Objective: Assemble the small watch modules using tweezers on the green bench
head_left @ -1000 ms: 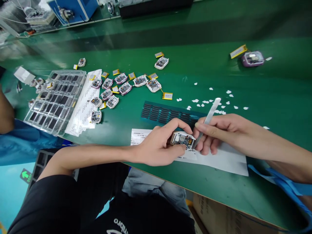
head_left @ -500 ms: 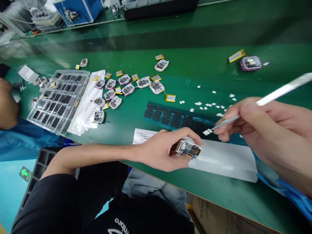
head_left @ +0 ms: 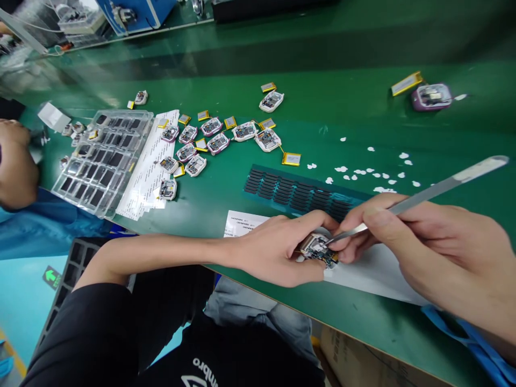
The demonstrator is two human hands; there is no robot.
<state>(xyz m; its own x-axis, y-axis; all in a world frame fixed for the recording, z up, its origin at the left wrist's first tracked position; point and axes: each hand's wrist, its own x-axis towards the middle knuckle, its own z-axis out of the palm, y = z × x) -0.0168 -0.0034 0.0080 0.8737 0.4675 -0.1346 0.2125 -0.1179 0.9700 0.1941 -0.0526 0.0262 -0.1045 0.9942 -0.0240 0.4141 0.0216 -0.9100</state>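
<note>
My left hand is closed around a small white-cased device whose circuit board faces up. In my right hand are slim metal tweezers, gripped between thumb and fingers like a pen. Their tip rests at the board inside the case, and my right fingertips are close to the device's right side. Whether a small piece sits under the tip is hard to make out. Beneath both hands lies a white sheet, printed at its left end.
Several opened devices with yellow-edged batteries lie left of centre. A strip of black pieces and white scraps are beyond my hands. A clear compartment tray is at left, near another person's arm. A purple device lies far right.
My right hand has moved left and down, bringing the tweezers and the small white piece at their tip to the device. My left hand still holds the device.
</note>
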